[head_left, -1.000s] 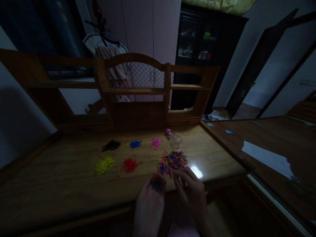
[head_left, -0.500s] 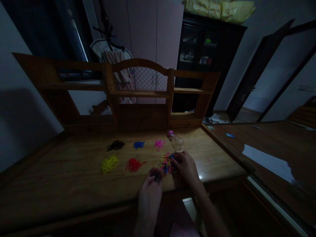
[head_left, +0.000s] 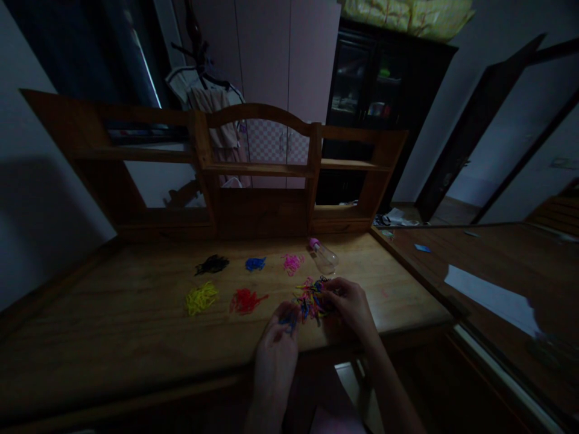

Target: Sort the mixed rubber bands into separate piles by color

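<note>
A mixed pile of coloured rubber bands (head_left: 312,295) lies near the desk's front edge. My right hand (head_left: 350,304) is at the pile's right side, thumb and fingers pinched together; what lies between the fingertips is too small to make out. Just left of the pile, my left hand (head_left: 277,343) is curled around several blue rubber bands (head_left: 288,320). Single-colour heaps are spread farther left and back: yellow bands (head_left: 201,298), red bands (head_left: 246,300), black bands (head_left: 212,264), blue bands (head_left: 256,263) and pink bands (head_left: 292,263).
Behind the mixed pile a clear bottle with a pink top (head_left: 324,256) lies on its side. A wooden shelf unit (head_left: 260,170) rises along the back of the desk (head_left: 136,313). White paper (head_left: 491,295) rests on a brown surface at the right.
My right hand has gone from beside my left hand to the right side of the mixed pile. My left hand has stayed near the pile, and blue bands now show in it more clearly.
</note>
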A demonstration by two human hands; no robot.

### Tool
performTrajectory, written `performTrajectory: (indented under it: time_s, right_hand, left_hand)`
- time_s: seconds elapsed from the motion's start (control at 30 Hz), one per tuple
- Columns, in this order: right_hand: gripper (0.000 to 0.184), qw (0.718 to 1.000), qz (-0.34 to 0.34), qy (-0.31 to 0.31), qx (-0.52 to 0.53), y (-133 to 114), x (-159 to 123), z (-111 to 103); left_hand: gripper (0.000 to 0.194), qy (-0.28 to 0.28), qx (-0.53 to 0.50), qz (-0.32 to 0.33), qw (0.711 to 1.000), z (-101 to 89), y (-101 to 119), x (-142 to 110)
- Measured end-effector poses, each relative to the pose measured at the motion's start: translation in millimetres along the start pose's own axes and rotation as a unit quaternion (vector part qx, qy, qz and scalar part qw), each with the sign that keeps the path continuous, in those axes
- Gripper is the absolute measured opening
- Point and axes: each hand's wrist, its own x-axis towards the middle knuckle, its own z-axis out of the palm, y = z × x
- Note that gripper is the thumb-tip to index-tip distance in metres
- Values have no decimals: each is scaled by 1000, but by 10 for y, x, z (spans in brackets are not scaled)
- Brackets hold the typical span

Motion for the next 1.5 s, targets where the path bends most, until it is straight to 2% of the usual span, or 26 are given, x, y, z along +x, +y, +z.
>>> performTrajectory:
  time_s: [0.1,0.27,0.33,0.5,0.63,0.73,0.87,0.97,1.13,1.3,1.5]
  right_hand:
    - [18,1000,-8,-1,-17,-32,-5,-33]
    - [14,988,-68,65,-125,-85,76,27]
    - [10,982,-78,59,-163,-97,128,93]
    - [6,972,-58,30,-224,-96,200,228]
    - [11,977,-57,34,-201,-93,212,240]
    - [15,987,-64,44,-137,-121,231,192]
    - [20,997,-56,44,-42,-199,239,8]
    - [22,997,-73,27,-10,-229,177,-194]
    - [21,992,-92,-71,-56,-128,-11,-383]
    - [24,985,-104,-64,-119,-50,-89,-325]
    - [23,983,-107,-89,-118,-23,-47,-243]
  left_hand:
    - [48,-1,-15,-26,1000,0,-2,9]
    - [50,-7,-27,-51,998,7,1,3]
    - [51,-6,-28,-43,999,18,18,-11]
    - [47,-8,-17,-20,1000,50,39,-32]
    - [41,-1,1,8,1000,49,8,-19]
    - [38,5,30,28,999,40,-5,-23]
    - [39,-1,14,0,1000,49,20,-41]
    - [42,-1,2,-17,1000,83,48,-40]
    - [46,17,-33,-20,999,175,69,-43]
    - [48,19,-50,-30,998,163,78,-62]
    - [47,19,-69,-26,997,79,51,-37]
